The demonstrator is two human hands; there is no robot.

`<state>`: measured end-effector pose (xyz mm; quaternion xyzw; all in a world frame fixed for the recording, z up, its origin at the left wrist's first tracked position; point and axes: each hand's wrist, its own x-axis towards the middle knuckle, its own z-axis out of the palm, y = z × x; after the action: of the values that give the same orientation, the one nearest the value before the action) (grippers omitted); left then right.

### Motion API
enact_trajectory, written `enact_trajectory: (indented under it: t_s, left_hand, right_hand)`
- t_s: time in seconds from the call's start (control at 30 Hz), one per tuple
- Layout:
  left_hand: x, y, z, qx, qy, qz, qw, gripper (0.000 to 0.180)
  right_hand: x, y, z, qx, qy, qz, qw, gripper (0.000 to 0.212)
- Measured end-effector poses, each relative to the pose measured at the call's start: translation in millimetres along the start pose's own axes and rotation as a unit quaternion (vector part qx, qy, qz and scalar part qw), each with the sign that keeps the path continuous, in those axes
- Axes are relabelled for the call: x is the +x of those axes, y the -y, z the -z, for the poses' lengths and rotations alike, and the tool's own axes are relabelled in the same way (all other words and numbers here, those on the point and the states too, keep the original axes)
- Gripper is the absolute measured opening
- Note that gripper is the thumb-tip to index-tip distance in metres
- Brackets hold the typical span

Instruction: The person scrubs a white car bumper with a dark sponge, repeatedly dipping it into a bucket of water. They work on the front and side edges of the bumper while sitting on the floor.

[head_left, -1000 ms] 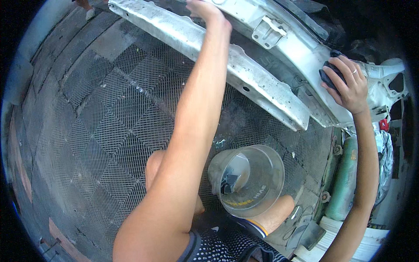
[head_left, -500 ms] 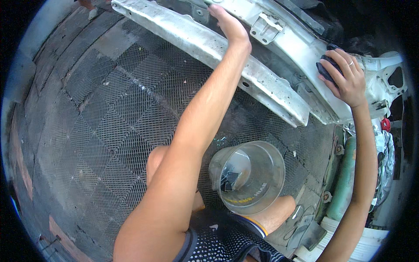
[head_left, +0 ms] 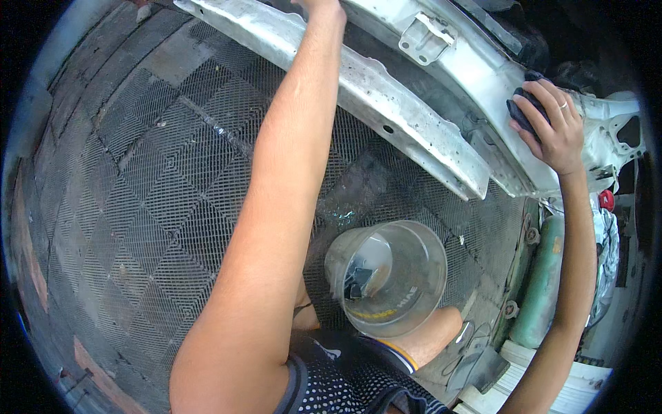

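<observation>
My right hand [head_left: 557,131] is curled around a dark, soft pad [head_left: 525,119], pressed to the bare silvery car body panel [head_left: 483,79]. A ring sits on one of its fingers. At the top edge, my left hand [head_left: 323,7] is at the long white metal beam [head_left: 407,103], its fingers cut off by the picture's edge. Whether it touches the beam or the panel behind, I cannot tell. Between my knees stands a clear plastic bucket [head_left: 431,262] with some liquid and a dark piece [head_left: 358,281] inside.
Black grid tiles [head_left: 172,186] cover the floor, with a wet patch [head_left: 341,215] beside the bucket. On the right lie a green gas cylinder [head_left: 541,290] and a white ribbed container [head_left: 579,383]. A bracket [head_left: 426,41] sticks out from the panel.
My left hand has moved up and left along the beam, partly out of view. My right hand, still gripping the pad, has shifted slightly right in the picture.
</observation>
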<state>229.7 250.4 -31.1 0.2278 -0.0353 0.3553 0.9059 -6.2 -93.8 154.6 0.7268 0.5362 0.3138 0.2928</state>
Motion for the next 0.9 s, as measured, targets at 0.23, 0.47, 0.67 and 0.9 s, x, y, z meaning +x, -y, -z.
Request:
enact_trajectory:
  t_s: [0.23, 0.47, 0.67, 0.9]
  left_hand:
    - [13.0, -22.4, 13.6, -0.025, -0.053, 0.234, 0.971, 0.082]
    - [-152.5, 19.2, -32.7, 0.053, 0.011, 0.149, 0.987, 0.087]
    - [-192.7, -15.1, -61.6, -0.108, -0.025, 0.207, 0.972, 0.091]
    - [-234.8, 16.2, -47.5, -0.222, 0.093, 0.171, 0.956, 0.098]
  right_hand:
    - [-0.5, -0.3, 3.7, -0.009, 0.001, -0.004, 1.0, 0.042]
    - [4.5, -5.0, 0.8, -0.015, 0.01, -0.001, 1.0, 0.043]
    - [-11.4, -3.2, 2.9, -0.018, 0.015, 0.003, 1.0, 0.042]
    - [0.3, -4.0, -0.2, -0.026, 0.01, 0.014, 1.0, 0.043]
